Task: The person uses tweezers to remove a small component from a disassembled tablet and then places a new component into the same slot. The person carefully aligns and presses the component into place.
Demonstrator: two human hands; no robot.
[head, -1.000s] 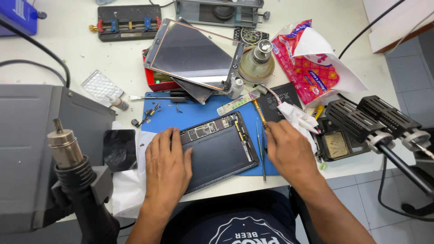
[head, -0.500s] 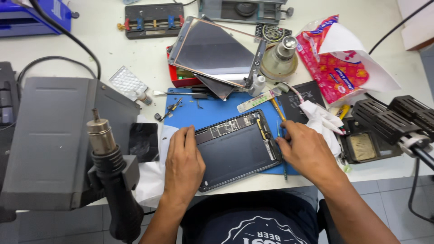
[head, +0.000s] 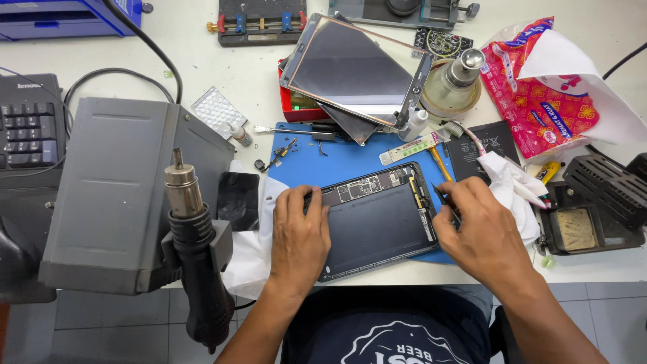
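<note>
An opened tablet (head: 377, 219) with its dark battery and circuit board bared lies on a blue work mat (head: 344, 162). My left hand (head: 298, 236) rests flat on the tablet's left edge and holds it down. My right hand (head: 482, 232) grips thin dark tweezers (head: 446, 201), whose tip touches the tablet's right edge by the board. A white cloth (head: 515, 185) lies just right of that hand.
A hot-air station (head: 128, 195) with its nozzle handle (head: 195, 249) stands at left, a keyboard (head: 27, 131) beyond. Removed tablet screens (head: 354, 71) lean behind the mat. A glass bottle (head: 455, 84), a red snack bag (head: 546, 87) and a black tray (head: 586, 226) sit at right.
The view has shifted left and closer. My right hand has moved in to the tablet's right edge with the tweezers; my left hand stays on the tablet.
</note>
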